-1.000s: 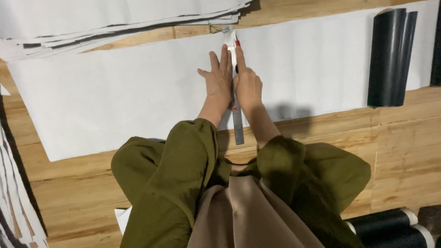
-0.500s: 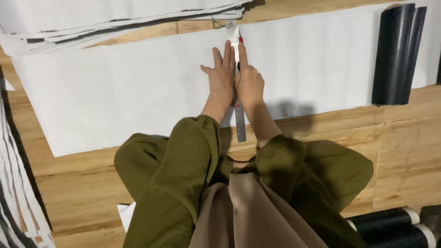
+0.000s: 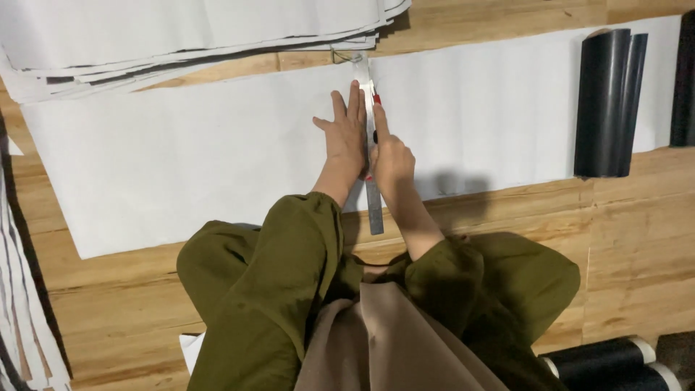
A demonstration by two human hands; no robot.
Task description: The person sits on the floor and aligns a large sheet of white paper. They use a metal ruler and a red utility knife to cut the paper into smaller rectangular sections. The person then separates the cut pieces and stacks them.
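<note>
A long white sheet point(image 3: 181, 159) lies across a wooden work surface point(image 3: 637, 239). A metal ruler point(image 3: 373, 206) crosses the sheet from its near edge to its far edge. My left hand point(image 3: 343, 137) is pressed flat on the ruler and sheet, fingers spread and pointing away from me. My right hand point(image 3: 391, 158) sits just right of the ruler, closed around a red-handled cutter point(image 3: 376, 98) whose tip meets the sheet beside the ruler. Olive green sleeves cover both forearms.
A stack of white sheets point(image 3: 188, 36) lies along the far edge. A black roll point(image 3: 607, 101) rests on the sheet's right end, with another black roll point(image 3: 685, 80) at the frame edge. More black rolls point(image 3: 608, 362) lie at the near right. Sheet edges point(image 3: 22, 318) hang at the left.
My hands, ruler and cutter hold almost the same pose throughout. The view has shifted slightly, so everything sits a little lower and to the right.
</note>
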